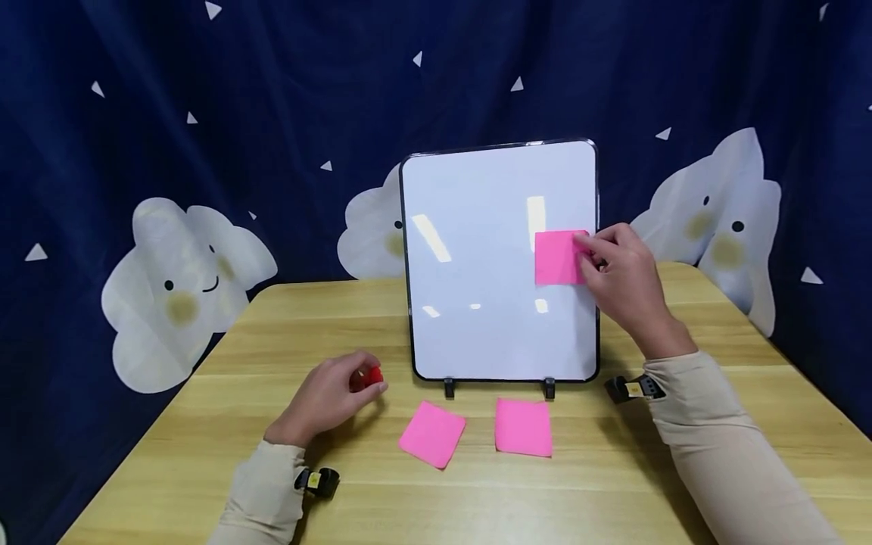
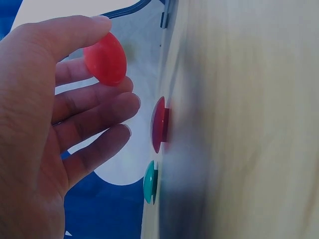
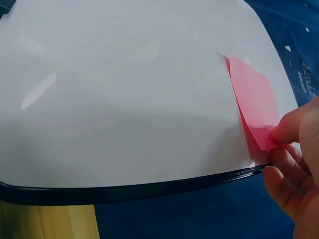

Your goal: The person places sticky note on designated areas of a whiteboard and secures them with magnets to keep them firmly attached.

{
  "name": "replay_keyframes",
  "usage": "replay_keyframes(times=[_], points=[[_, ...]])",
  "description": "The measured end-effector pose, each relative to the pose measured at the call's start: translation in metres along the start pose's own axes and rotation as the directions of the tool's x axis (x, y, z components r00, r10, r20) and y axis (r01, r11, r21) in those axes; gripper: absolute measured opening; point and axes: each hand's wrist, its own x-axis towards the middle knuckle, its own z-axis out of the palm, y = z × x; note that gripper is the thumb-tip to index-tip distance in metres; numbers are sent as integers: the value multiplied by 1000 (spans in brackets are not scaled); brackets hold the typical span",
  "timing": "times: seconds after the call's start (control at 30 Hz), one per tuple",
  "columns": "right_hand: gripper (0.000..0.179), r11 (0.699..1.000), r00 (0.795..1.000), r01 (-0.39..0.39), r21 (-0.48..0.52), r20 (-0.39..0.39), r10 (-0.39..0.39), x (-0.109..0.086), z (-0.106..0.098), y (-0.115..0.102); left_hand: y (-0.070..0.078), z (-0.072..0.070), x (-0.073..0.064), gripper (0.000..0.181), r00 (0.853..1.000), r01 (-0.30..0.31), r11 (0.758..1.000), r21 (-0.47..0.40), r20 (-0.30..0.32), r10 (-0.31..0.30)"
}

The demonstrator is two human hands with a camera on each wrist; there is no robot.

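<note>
My right hand (image 1: 627, 284) pinches the right edge of a pink paper square (image 1: 555, 259) between thumb and fingers, in front of the whiteboard (image 1: 477, 197). In the right wrist view the paper's far edge stands slightly off the glossy board, casting a thin shadow. Low over the table, my left hand (image 1: 327, 397) holds a round red magnet (image 2: 106, 59) between thumb and index finger, its other fingers loosely bent. Close by on the table are a second red magnet (image 2: 158, 124) and a green one (image 2: 149, 182), both hidden by the hand in the head view.
Two more pink paper squares (image 1: 432, 434) lie on the wooden table (image 1: 436, 515) before the whiteboard. The board stands upright on small black feet (image 1: 449, 387). Behind the table hangs a dark blue curtain (image 1: 306, 91) with clouds and triangles.
</note>
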Motion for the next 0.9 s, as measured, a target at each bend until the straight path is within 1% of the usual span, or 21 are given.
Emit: replay_keyframes(times=[0.13,0.33,0.57,0.7,0.9], points=[[30,1000,1000,-1,-1,-9,1,-1,2,1,-2,1,-1,20,1000,6,1000,-7,1,-6],[32,999,999,-43,-13,-7,43,-2,2,1,-1,0,-2,21,1000,2,1000,2,-2,-2],[30,997,997,-69,-19,-46,69,-3,2,1,-1,1,0,22,1000,1,1000,8,2,-1],[29,996,995,-91,-7,-52,91,-3,2,2,0,1,0,21,1000,2,1000,8,2,-2],[31,998,996,-67,6,-49,68,-4,2,8,-1,3,0,23,1000,-1,1000,13,1,1]])
